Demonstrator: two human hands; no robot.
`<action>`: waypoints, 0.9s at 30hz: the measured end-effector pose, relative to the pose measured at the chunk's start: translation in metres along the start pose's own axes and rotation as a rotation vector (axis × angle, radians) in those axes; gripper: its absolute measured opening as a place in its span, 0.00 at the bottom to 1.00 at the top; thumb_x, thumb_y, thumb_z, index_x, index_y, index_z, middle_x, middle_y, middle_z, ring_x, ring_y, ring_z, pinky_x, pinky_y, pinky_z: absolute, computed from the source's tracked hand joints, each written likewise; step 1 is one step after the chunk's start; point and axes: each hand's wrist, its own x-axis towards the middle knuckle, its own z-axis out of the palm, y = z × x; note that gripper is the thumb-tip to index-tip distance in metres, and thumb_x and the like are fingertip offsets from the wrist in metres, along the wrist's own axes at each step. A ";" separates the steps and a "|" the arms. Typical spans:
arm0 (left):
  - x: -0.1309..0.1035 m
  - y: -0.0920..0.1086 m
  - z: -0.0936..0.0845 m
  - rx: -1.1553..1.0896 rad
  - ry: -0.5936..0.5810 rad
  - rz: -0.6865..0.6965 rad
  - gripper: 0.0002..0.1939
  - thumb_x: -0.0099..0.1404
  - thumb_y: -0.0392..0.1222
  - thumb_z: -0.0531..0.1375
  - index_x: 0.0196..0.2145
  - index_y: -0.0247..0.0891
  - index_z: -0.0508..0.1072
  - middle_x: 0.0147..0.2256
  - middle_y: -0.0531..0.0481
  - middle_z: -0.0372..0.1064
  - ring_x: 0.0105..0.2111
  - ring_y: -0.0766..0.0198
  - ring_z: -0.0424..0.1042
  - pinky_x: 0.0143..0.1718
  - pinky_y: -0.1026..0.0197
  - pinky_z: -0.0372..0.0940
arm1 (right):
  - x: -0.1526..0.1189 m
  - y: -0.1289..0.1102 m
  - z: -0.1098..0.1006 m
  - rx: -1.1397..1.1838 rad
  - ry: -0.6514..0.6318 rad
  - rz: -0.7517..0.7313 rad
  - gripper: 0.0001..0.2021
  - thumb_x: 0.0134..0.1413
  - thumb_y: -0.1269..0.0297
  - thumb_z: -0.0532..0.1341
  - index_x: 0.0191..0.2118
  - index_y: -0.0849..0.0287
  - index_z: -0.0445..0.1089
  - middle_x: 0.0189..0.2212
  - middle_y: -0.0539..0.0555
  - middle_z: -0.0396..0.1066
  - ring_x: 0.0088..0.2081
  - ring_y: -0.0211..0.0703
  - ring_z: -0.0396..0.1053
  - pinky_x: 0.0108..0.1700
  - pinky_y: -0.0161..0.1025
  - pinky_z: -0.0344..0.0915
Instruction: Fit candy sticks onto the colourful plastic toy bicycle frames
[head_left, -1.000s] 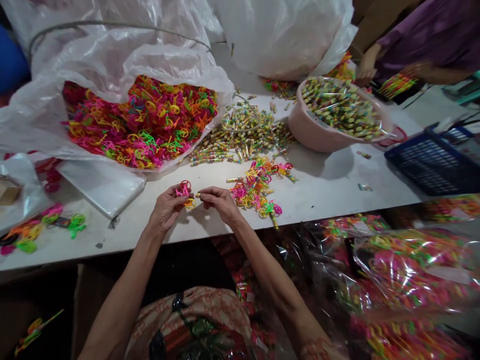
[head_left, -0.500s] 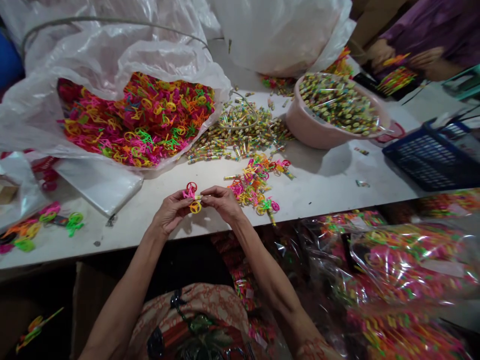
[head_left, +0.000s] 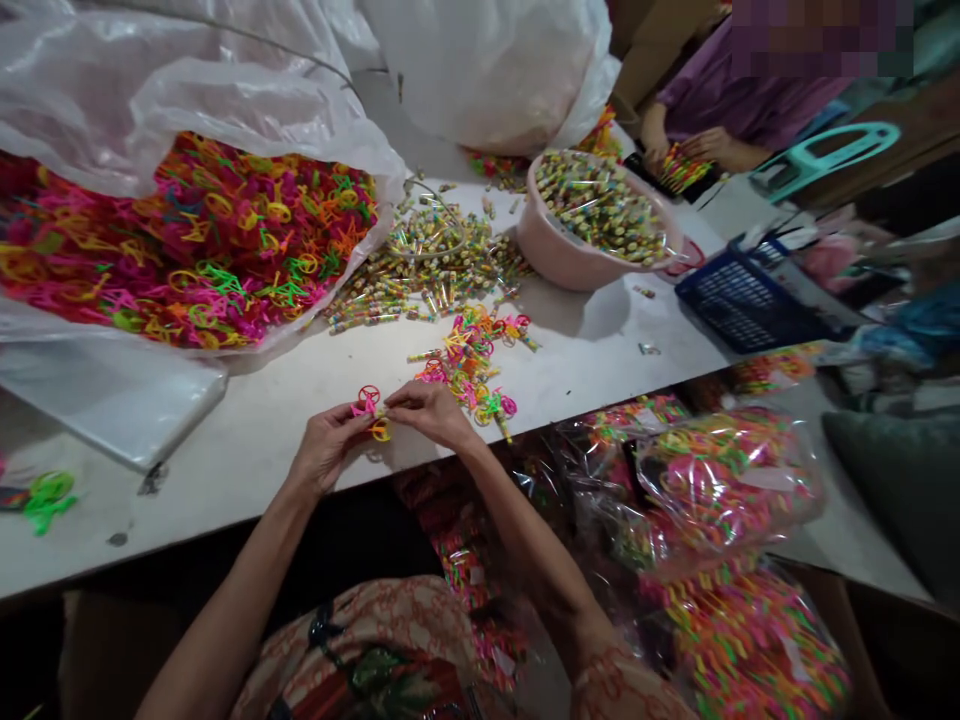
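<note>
My left hand [head_left: 325, 442] pinches small plastic ring toys [head_left: 368, 403], red and pink with a yellow one at the fingertips. My right hand [head_left: 429, 408] meets it over the white table [head_left: 585, 365], its fingertips closed on the same little bunch. Just right of my hands lies a small heap of neon ring toys [head_left: 470, 360]. Behind it, a spill of small candy tubes [head_left: 420, 265] spreads across the table.
An open clear bag of neon plastic pieces [head_left: 187, 240] fills the left. A pink tub of candy tubes [head_left: 596, 220] and a blue basket [head_left: 739, 295] stand at the right. Filled clear packets [head_left: 712, 480] pile below the table edge. Another person's hands [head_left: 694, 150] work at the far end.
The view has swung to the right and tilted. My hands stay joined on the small ring toys, fingers shifting a little; the yellow ring now hangs lower between them.
</note>
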 end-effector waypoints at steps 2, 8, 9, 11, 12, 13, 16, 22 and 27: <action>0.005 -0.005 0.008 0.103 0.009 0.083 0.23 0.40 0.41 0.73 0.36 0.31 0.77 0.30 0.45 0.76 0.29 0.61 0.74 0.34 0.58 0.70 | 0.013 -0.009 -0.022 -0.339 0.069 -0.048 0.08 0.49 0.65 0.64 0.37 0.57 0.78 0.36 0.55 0.76 0.39 0.46 0.72 0.45 0.43 0.66; 0.035 0.035 0.002 0.914 0.209 0.761 0.13 0.54 0.34 0.61 0.39 0.40 0.77 0.47 0.41 0.72 0.53 0.48 0.66 0.59 0.45 0.55 | 0.076 -0.021 -0.032 -1.190 -0.128 0.170 0.15 0.53 0.76 0.56 0.43 0.64 0.75 0.44 0.65 0.73 0.47 0.54 0.71 0.45 0.44 0.63; 0.042 0.051 -0.005 1.012 0.267 0.829 0.13 0.56 0.33 0.59 0.39 0.40 0.76 0.49 0.40 0.71 0.55 0.47 0.63 0.60 0.43 0.51 | 0.084 -0.020 -0.027 -1.239 -0.188 0.171 0.15 0.53 0.78 0.54 0.43 0.65 0.75 0.42 0.67 0.73 0.46 0.55 0.71 0.44 0.43 0.62; 0.059 0.085 -0.020 1.156 0.368 0.895 0.13 0.59 0.32 0.55 0.40 0.38 0.75 0.50 0.37 0.69 0.58 0.44 0.59 0.62 0.39 0.45 | 0.096 -0.019 -0.019 -1.268 -0.214 0.140 0.17 0.53 0.80 0.51 0.44 0.67 0.74 0.42 0.69 0.73 0.47 0.55 0.70 0.43 0.43 0.62; 0.069 0.101 -0.027 1.205 0.401 0.903 0.13 0.59 0.31 0.54 0.39 0.38 0.74 0.51 0.35 0.68 0.59 0.43 0.57 0.62 0.38 0.42 | 0.099 -0.019 -0.017 -1.253 -0.195 0.120 0.18 0.53 0.80 0.50 0.45 0.67 0.73 0.43 0.69 0.72 0.47 0.54 0.70 0.43 0.43 0.62; 0.077 0.114 -0.035 1.245 0.412 0.892 0.13 0.59 0.30 0.53 0.39 0.37 0.74 0.50 0.34 0.68 0.59 0.42 0.57 0.62 0.36 0.40 | 0.100 -0.019 -0.015 -1.221 -0.158 0.098 0.18 0.52 0.81 0.50 0.45 0.66 0.72 0.45 0.69 0.72 0.47 0.53 0.69 0.43 0.43 0.61; 0.096 0.135 -0.051 1.324 0.428 0.812 0.12 0.57 0.28 0.52 0.35 0.36 0.74 0.45 0.33 0.70 0.57 0.40 0.60 0.60 0.33 0.42 | 0.095 -0.017 -0.014 -0.983 0.042 0.052 0.16 0.49 0.77 0.54 0.44 0.64 0.71 0.42 0.64 0.73 0.43 0.50 0.69 0.42 0.43 0.62; 0.071 0.117 -0.063 1.604 0.520 0.770 0.18 0.59 0.29 0.48 0.41 0.35 0.74 0.41 0.36 0.70 0.46 0.47 0.69 0.51 0.47 0.58 | 0.063 -0.008 0.002 0.061 0.163 0.145 0.07 0.43 0.61 0.61 0.27 0.60 0.67 0.20 0.46 0.65 0.20 0.35 0.61 0.26 0.35 0.60; 0.037 0.101 -0.065 1.648 0.690 0.864 0.21 0.63 0.35 0.49 0.52 0.33 0.70 0.45 0.35 0.69 0.47 0.48 0.66 0.48 0.50 0.60 | 0.051 -0.009 0.030 0.435 0.158 0.213 0.13 0.37 0.54 0.65 0.24 0.58 0.64 0.15 0.43 0.62 0.14 0.31 0.57 0.18 0.32 0.54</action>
